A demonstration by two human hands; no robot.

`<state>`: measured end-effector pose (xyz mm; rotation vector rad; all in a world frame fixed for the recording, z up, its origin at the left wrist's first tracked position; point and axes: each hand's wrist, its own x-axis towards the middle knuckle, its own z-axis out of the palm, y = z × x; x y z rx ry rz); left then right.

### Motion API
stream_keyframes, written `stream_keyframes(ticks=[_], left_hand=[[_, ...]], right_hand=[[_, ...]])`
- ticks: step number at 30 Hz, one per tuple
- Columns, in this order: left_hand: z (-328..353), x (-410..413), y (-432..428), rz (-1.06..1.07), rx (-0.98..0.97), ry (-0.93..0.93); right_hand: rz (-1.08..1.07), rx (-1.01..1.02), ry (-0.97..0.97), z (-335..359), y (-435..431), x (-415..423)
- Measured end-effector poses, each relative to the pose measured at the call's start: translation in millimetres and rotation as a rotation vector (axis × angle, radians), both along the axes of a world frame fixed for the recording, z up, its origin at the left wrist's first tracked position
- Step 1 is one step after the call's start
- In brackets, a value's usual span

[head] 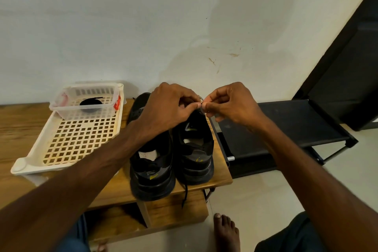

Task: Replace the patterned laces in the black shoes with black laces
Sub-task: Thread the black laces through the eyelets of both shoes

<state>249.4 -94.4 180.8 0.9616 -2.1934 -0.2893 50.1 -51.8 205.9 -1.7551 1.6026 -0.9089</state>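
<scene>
Grip: your left hand and right hand pinch the patterned lace.
Lace: above the right shoe, at its far end.
Left: black lace in tub.
Blocking: left hand covers left shoe front.

Two black shoes stand side by side at the right end of the wooden bench, heels toward the front edge, and above the far part of the outer shoe the left hand and the right hand meet, each pinching the patterned lace between thumb and fingertips. The left forearm crosses over the inner shoe, and a loose black lace hangs down over the front edge of the bench. Left of the shoes lies a cream tray with square holes, and at its far end a clear box holds a coiled black lace.
</scene>
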Motion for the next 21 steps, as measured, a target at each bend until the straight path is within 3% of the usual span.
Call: stream_keyframes(ticks=[7, 12, 21], left_hand=[[-5.7, -0.4, -4.1, 0.052, -0.014, 0.013], [-10.7, -3.2, -1.2, 0.149, 0.098, -0.038], [-13.8, -6.4, 2.3, 0.176, 0.172, -0.059]], right_hand=[[-0.010, -0.008, 0.031, -3.2, -0.8, 1.9], [-0.040, 0.078, 0.194, -13.4, -0.4, 5.0], [-0.124, 0.129, 0.130, -15.1, -0.8, 7.6]])
